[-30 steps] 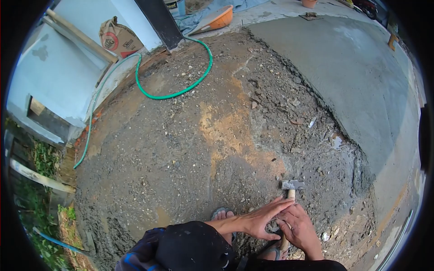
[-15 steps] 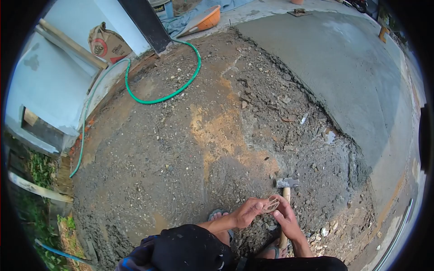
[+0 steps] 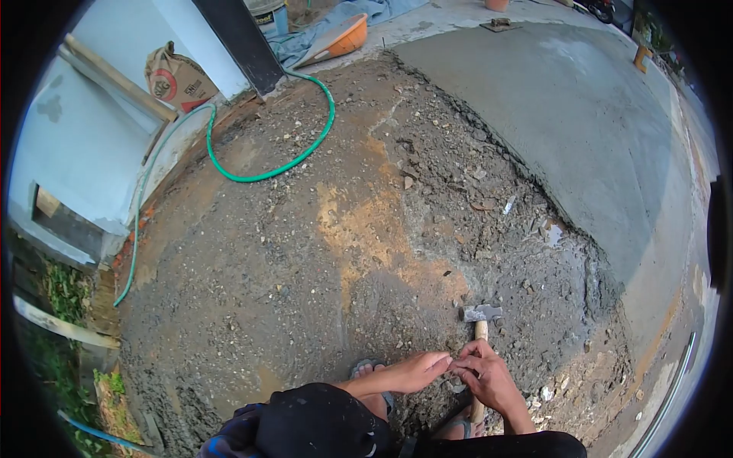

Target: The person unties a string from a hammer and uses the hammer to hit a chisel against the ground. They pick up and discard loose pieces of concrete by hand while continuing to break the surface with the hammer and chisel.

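My left hand (image 3: 424,372) and my right hand (image 3: 491,379) meet low in the view, fingertips pinched together. Between them is a thin string, mostly hidden by the fingers now; a moment ago it showed as loose tan loops. Just beyond my right hand lies a hammer, its grey head (image 3: 482,313) on the soil. The wooden handle (image 3: 480,330) runs toward me under that hand, reaching down beside my sandalled foot (image 3: 461,424).
Rough, stony soil (image 3: 252,252) spreads ahead. Smooth wet concrete (image 3: 550,107) fills the right, with a trowel (image 3: 500,25) on it. A green hose (image 3: 259,179) curls at left near a paper sack (image 3: 177,79). An orange basin (image 3: 347,37) leans behind.
My fingers have drawn closer into a pinch, and the string loops that showed between my hands are now mostly covered. My right hand has turned over, knuckles up. The hammer stays put.
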Available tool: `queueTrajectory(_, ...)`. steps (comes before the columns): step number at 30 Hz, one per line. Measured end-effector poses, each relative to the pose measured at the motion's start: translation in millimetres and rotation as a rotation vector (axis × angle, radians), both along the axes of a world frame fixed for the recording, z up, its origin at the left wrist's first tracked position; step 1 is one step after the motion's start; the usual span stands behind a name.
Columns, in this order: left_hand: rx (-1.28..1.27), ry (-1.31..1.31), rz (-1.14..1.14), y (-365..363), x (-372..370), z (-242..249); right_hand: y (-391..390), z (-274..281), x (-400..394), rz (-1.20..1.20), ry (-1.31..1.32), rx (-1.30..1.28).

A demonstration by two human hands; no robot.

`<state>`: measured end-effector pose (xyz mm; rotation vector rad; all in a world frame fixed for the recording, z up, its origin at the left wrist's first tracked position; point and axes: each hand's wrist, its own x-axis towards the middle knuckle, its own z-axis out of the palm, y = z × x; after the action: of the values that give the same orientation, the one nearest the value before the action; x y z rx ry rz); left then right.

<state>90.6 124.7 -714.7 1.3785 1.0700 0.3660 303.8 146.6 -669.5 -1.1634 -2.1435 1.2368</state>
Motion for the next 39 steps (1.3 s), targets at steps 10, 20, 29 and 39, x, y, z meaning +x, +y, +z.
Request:
queueTrajectory(10, -0.692, -0.777, 0.378, 3.3, -31.4, -0.1, 5.8, -20.7, 18.3, -0.113, -0.059, -0.050)
queueTrajectory(20, 0.087, -0.093, 0.321, -12.9, 3.7, -43.8, -23.4, -59.3, -26.0, -0.362, 0.391, -0.621)
queueTrajectory(29, 0.185, 0.454, 0.025, -19.2, -73.9, -33.7, -18.9, -56.0, 2.4, -0.231, 0.121, -0.463)
queueTrajectory(39, 0.074, -0.468, 0.865, 291.8, -278.7, 175.0, -33.5, -65.4, 31.0, -0.325, 0.028, -0.472)
